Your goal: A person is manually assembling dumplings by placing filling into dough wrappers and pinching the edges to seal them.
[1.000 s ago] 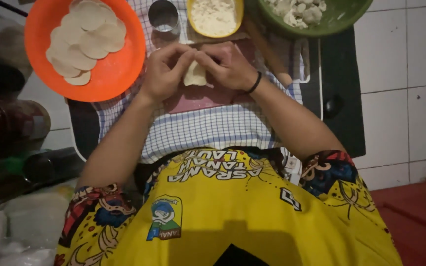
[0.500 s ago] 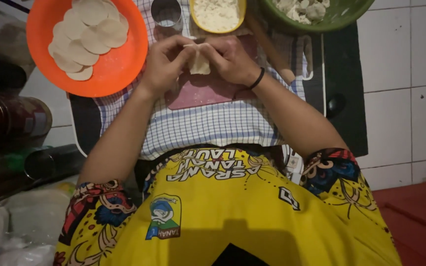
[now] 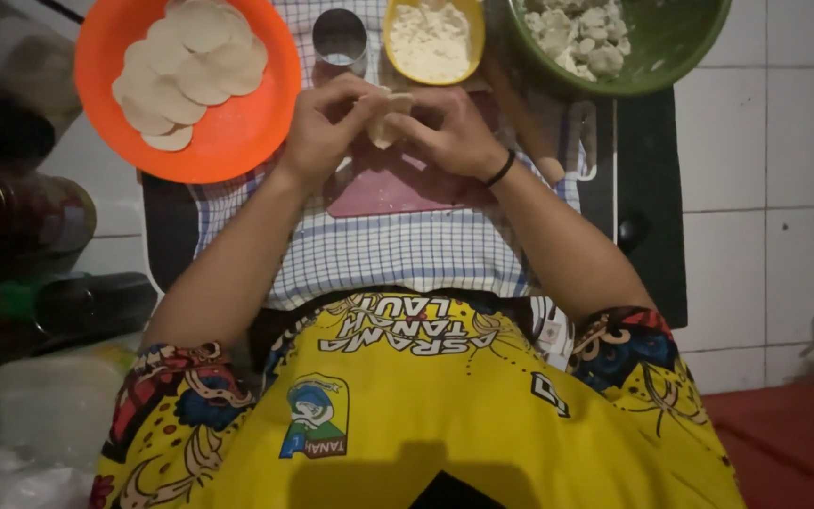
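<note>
Pinching pale folded dough piece (image 3: 386,121), both hands.

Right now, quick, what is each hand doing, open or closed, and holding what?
Left hand: closed, fingers pinching the dough wrapper.
Right hand: closed, pinching the same dough wrapper from the other side.

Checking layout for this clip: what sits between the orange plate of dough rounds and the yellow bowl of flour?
A small round metal cutter ring, standing on the checked cloth, seen in the head view.
</note>
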